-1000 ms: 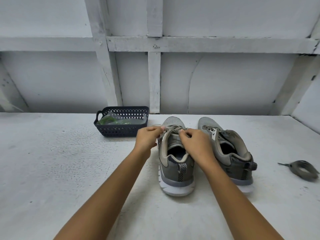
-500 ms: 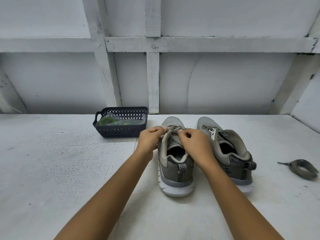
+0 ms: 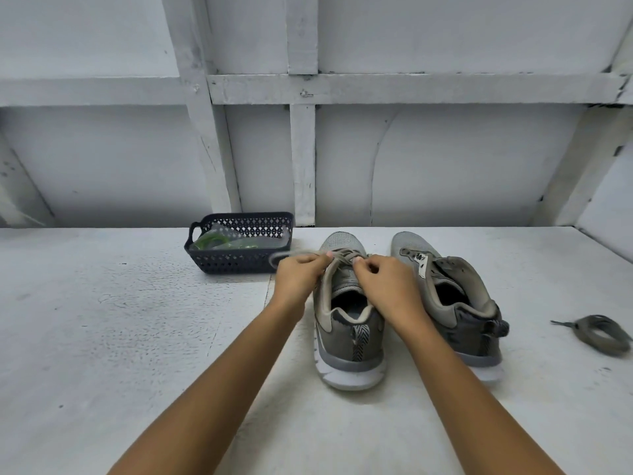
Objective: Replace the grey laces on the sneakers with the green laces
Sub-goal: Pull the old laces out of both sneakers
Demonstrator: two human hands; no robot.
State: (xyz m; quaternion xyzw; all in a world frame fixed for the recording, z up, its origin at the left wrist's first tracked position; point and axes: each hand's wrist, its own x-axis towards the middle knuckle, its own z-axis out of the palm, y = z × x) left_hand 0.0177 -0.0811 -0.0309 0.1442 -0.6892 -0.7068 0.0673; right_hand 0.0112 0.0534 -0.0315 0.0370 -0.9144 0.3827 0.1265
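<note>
On the white tabletop (image 3: 102, 337), a dark basket (image 3: 239, 266) held the green laces (image 3: 212, 241), seemingly in clear wrapping. The left hand (image 3: 298, 277) pinched the grey lace (image 3: 344, 256) of the left sneaker (image 3: 349, 341), and the right hand (image 3: 387, 287) pinched it too. The right sneaker (image 3: 459, 303) stood just beside, and a coiled grey lace (image 3: 603, 334) lay farther right.

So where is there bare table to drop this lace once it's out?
Widest: the table left of the left forearm, in front of the basket. Also the strip between the unlaced sneaker and the coiled lace. Crowded: the gap between basket and laced sneaker, where the left hand and right hand pinch the lace, and the narrow slot between the sneakers.
</note>
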